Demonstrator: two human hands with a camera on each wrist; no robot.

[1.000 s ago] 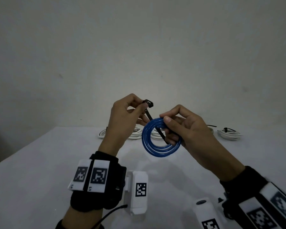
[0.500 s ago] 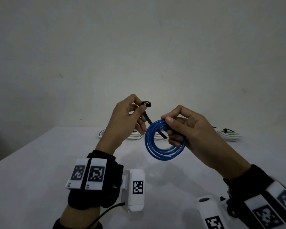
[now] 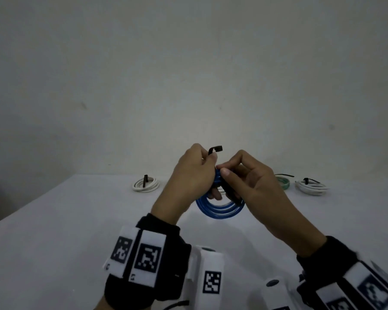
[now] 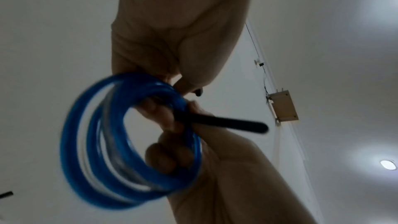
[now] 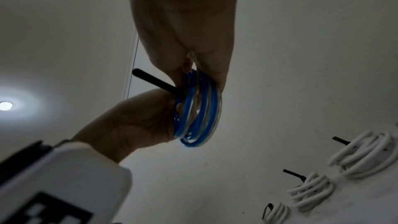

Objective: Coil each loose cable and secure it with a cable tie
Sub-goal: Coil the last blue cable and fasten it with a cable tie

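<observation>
Fingers of the right hand [image 3: 253, 186] curl around the top of a blue cable coil [image 3: 218, 209], thumb pressing the bundled loops, while the left hand [image 3: 193, 173] pinches a black cable tie [image 3: 215, 149] just above them, its bent head end standing clear of the fingertips. The coil hangs below both sets of fingers, held in the air above a white table [image 3: 54, 242]. From the left wrist view, the tie's [image 4: 226, 123] tail pokes through the coil [image 4: 103, 142] beside the gripping fingers. The cable looks light and springy, its glossy jacket likely slippery, so the loops would probably splay unless pinched together where the tie crosses them; the tie appears thin, stiff and best taken near its ends. Both wrists are raised, palms turned inward, knuckles nearly touching. Beyond the fingers lie white coils [image 3: 146, 184] already tied.
</observation>
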